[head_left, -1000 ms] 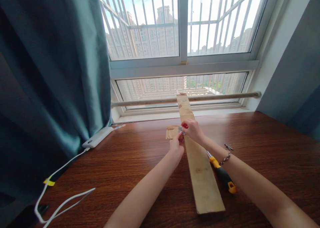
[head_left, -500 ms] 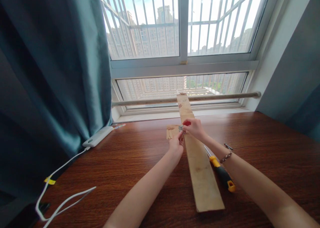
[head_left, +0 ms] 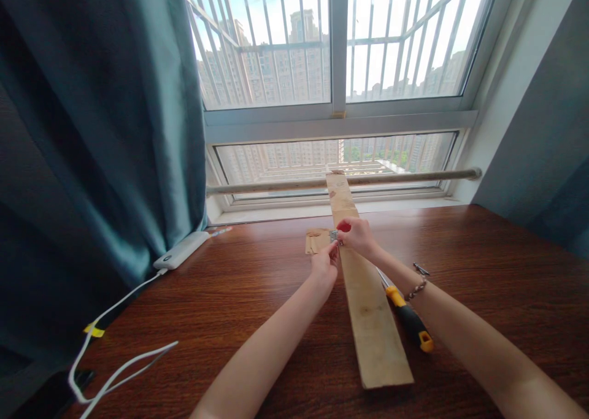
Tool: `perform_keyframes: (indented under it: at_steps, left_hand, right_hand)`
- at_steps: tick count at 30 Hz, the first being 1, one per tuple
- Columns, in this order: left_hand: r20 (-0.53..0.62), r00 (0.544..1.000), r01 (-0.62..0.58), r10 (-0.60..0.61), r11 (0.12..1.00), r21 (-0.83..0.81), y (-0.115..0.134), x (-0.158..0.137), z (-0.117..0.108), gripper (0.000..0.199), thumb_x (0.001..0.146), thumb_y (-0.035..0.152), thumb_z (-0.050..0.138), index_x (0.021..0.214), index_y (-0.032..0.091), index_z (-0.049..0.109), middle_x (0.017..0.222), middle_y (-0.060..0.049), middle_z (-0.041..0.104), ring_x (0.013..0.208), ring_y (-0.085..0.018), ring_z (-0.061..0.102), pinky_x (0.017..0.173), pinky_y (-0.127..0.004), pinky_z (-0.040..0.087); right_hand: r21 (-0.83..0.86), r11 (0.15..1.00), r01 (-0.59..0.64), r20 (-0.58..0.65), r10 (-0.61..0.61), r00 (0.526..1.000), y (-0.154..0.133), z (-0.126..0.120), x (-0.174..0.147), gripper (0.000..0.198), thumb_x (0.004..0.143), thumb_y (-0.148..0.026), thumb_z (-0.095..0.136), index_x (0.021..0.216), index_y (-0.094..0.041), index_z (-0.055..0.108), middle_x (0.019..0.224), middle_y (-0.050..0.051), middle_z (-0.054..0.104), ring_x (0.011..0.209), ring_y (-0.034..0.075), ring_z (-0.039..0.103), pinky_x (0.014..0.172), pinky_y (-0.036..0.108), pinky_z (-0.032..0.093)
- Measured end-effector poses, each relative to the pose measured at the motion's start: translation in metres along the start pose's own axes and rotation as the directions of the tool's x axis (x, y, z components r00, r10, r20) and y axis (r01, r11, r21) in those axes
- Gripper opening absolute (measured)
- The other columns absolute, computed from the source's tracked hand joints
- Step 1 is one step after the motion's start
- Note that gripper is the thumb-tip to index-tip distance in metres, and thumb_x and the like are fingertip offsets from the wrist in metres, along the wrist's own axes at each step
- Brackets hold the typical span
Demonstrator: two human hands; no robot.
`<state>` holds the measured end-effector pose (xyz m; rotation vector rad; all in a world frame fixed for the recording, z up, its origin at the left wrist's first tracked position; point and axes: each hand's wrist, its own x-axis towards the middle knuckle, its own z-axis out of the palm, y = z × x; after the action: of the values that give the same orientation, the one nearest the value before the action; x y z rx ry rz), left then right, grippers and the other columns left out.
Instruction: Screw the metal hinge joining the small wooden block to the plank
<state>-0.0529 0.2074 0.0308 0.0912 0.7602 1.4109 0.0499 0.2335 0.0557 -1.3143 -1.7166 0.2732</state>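
Note:
A long wooden board [head_left: 372,308] lies on the brown table, its far end reaching over the rail at the window. A smaller piece of wood [head_left: 316,240] sits against its left side. Between my fingertips is a small silver metal piece [head_left: 334,235] that looks like a hinge, at the board's left edge. My left hand [head_left: 326,264] pinches it from below, fingers closed. From the right, my right hand [head_left: 355,235] closes thumb and finger at the same piece, over the board. A yellow and black screwdriver [head_left: 409,321] rests beside the board, under my right forearm.
Several small metal screws [head_left: 420,269] lie on the brown table [head_left: 257,296] by my right wrist. At the left are a white power strip [head_left: 181,250] with its cable [head_left: 115,308] and a blue curtain [head_left: 151,130]. A metal rail [head_left: 414,178] crosses before the window.
Almost nothing differs. Both hands stay at the metal piece, with only a tiny shift of the fingers and of the view.

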Motion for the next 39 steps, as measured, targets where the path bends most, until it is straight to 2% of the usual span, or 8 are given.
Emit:
perform_keyframes:
  at_steps: [5,10,16,23,27,33,36,39]
  left_hand:
    - [-0.025,1.0,-0.004,0.004,1.0,-0.003,0.001,-0.005,0.003,0.025,0.071,-0.012,0.056,0.061,0.01,0.061,0.058,-0.004,0.065,0.049,-0.01,0.061,0.054,-0.017,0.051]
    - [-0.014,1.0,-0.001,0.001,1.0,-0.015,0.003,-0.012,0.007,0.029,0.073,-0.013,0.052,0.058,0.01,0.06,0.056,-0.004,0.065,0.047,-0.008,0.06,0.054,-0.014,0.049]
    - [0.03,0.999,0.017,-0.017,1.0,-0.015,0.004,-0.011,0.006,0.028,0.078,-0.009,0.049,0.064,0.011,0.062,0.057,-0.003,0.066,0.05,-0.008,0.061,0.052,-0.014,0.05]
    - [0.039,0.999,-0.003,0.002,1.0,0.015,0.002,-0.007,0.002,0.021,0.077,-0.007,0.053,0.069,0.01,0.063,0.063,-0.005,0.068,0.052,-0.01,0.062,0.05,-0.017,0.049]
    - [0.028,0.999,-0.024,0.023,0.999,0.03,-0.001,-0.004,0.0,0.02,0.074,-0.006,0.056,0.069,0.012,0.063,0.065,-0.004,0.067,0.052,-0.011,0.062,0.049,-0.018,0.047]
    - [0.036,0.999,0.007,-0.007,1.0,0.02,0.0,-0.008,0.002,0.021,0.076,-0.006,0.053,0.068,0.01,0.064,0.064,-0.006,0.067,0.054,-0.011,0.062,0.056,-0.018,0.05]
    - [0.04,0.999,0.03,-0.03,0.999,0.011,0.002,-0.01,0.004,0.022,0.075,-0.007,0.052,0.066,0.009,0.064,0.061,-0.006,0.067,0.052,-0.01,0.061,0.054,-0.017,0.049]
    - [0.017,0.999,0.03,-0.03,0.999,0.012,0.002,-0.01,0.004,0.023,0.073,-0.009,0.053,0.064,0.01,0.063,0.06,-0.005,0.066,0.05,-0.01,0.061,0.052,-0.016,0.049]
  right_hand:
    - [-0.02,0.988,0.156,0.061,-0.154,0.986,-0.008,-0.007,0.002,0.016,0.063,-0.001,0.061,0.065,-0.016,0.066,0.062,-0.001,0.062,0.06,0.011,0.054,0.06,0.021,0.039]
    - [-0.017,0.965,0.263,0.084,-0.261,0.962,-0.009,-0.008,-0.005,0.01,0.073,-0.008,0.064,0.069,-0.016,0.068,0.069,0.001,0.062,0.063,0.011,0.054,0.062,0.021,0.04]
    - [0.059,0.996,0.061,-0.079,-0.056,0.995,-0.006,0.003,-0.006,0.009,0.074,-0.014,0.064,0.069,-0.018,0.071,0.07,0.002,0.067,0.065,0.013,0.06,0.062,0.021,0.044]
    - [0.075,0.996,-0.05,-0.068,0.055,0.996,0.008,0.0,-0.006,0.011,0.071,-0.016,0.063,0.073,-0.02,0.073,0.074,0.002,0.072,0.07,0.016,0.065,0.066,0.024,0.048]
    - [0.091,0.994,-0.066,-0.067,0.072,0.995,0.01,-0.001,-0.012,0.012,0.072,-0.018,0.061,0.075,-0.02,0.072,0.077,0.003,0.072,0.072,0.017,0.066,0.071,0.026,0.049]
    - [0.231,0.972,-0.028,-0.067,0.044,0.997,0.007,0.006,-0.016,0.023,0.073,-0.017,0.06,0.096,-0.018,0.066,0.076,0.001,0.07,0.067,0.014,0.064,0.066,0.024,0.05]
    - [0.17,0.985,0.013,-0.068,-0.001,0.998,0.002,0.006,-0.015,0.024,0.073,-0.013,0.058,0.096,-0.018,0.064,0.073,0.0,0.068,0.064,0.013,0.062,0.064,0.023,0.048]
    - [0.023,0.998,0.067,-0.054,-0.065,0.996,-0.006,0.004,-0.013,0.026,0.072,-0.006,0.056,0.095,-0.016,0.063,0.072,0.001,0.067,0.065,0.014,0.06,0.066,0.024,0.045]
